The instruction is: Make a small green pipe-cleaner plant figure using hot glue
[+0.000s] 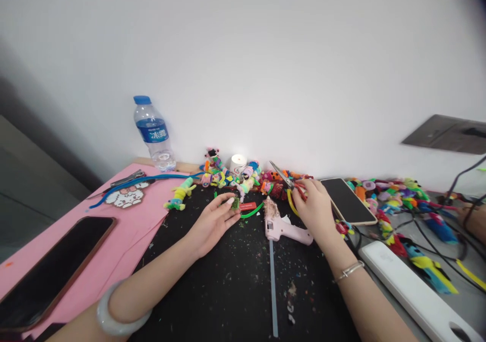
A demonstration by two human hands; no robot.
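Between the thumb and fingers of my left hand is a small fuzzy green piece, partly covered by the fingertips. My right hand is wrapped round red-handled scissors, whose blades point up and left, apart from the green piece. Between and below the hands, a pale pink hot glue gun lies on the black mat, with a long glue stick out of its back. A bright green pipe cleaner curves beside my left fingertips, near a small red packet.
Colourful fuzzy figures and a white candle line the wall. At left are a water bottle, pink sheets and a phone. At right are another phone, a white power strip, cables and another person's hand.
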